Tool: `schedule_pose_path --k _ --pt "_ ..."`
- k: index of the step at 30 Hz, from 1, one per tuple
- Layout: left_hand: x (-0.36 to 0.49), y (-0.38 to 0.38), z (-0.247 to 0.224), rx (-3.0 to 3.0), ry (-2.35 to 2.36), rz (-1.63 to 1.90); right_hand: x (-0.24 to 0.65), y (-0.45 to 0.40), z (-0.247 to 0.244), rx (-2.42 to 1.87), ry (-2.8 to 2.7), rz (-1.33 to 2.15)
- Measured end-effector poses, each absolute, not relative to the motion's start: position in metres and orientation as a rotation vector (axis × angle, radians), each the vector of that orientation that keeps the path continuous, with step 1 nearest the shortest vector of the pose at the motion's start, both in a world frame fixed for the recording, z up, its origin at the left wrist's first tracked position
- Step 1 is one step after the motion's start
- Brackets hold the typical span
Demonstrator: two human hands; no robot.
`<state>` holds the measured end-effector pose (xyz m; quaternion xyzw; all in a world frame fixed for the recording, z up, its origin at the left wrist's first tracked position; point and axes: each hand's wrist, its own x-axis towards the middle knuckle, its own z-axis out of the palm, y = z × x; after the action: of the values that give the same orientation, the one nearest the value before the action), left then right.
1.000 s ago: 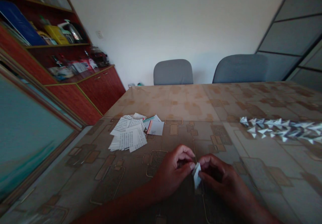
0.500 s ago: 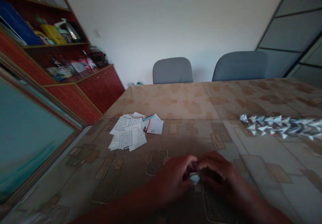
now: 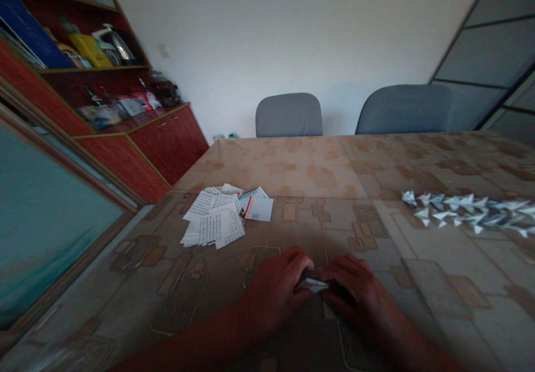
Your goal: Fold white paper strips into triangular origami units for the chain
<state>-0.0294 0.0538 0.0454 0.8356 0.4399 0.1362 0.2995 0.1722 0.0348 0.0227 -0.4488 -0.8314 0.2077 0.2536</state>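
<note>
A small folded piece of paper [image 3: 314, 285], whitish and pointed toward the right, sits between my two hands just above the table. My left hand [image 3: 282, 280] is closed on its left end with thumb and fingers. At its right tip, the fingers of my right hand [image 3: 355, 285] are pinched on the paper. Parts of the paper are hidden behind the fingers. Beyond my left hand lies a loose pile of printed paper squares [image 3: 217, 224]. Far to the right, folded paper pieces [image 3: 468, 210] with pointed corners stand in rows.
A patterned tablecloth [image 3: 292, 163] covers the table. Two grey chairs [image 3: 288, 116] stand at its far edge against the white wall. To the left is a red-brown cabinet [image 3: 167, 143] with shelves of household things, beside a teal glass panel [image 3: 54, 216].
My hands have drawn slightly apart, the left one moving left. The folded paper has turned and now shows as a longer, flatter shape between them. The view has shifted slightly.
</note>
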Motion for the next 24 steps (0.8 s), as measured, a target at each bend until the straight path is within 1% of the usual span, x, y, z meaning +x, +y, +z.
schedule_pose_path --k 8,14,21,24 --pt "-0.033 0.051 0.048 2.356 1.269 0.377 0.173 0.033 0.023 -1.214 -2.201 0.56" --pt "-0.034 0.05 0.042 2.337 1.23 0.38 0.18 0.035 0.028 -1.256 -2.227 0.569" --pt "-0.031 0.049 0.036 2.264 1.321 0.424 0.178 0.036 0.032 -1.351 -2.313 0.506" --pt "-0.031 0.049 0.037 2.257 1.33 0.428 0.173 0.037 0.032 -1.371 -2.333 0.54"
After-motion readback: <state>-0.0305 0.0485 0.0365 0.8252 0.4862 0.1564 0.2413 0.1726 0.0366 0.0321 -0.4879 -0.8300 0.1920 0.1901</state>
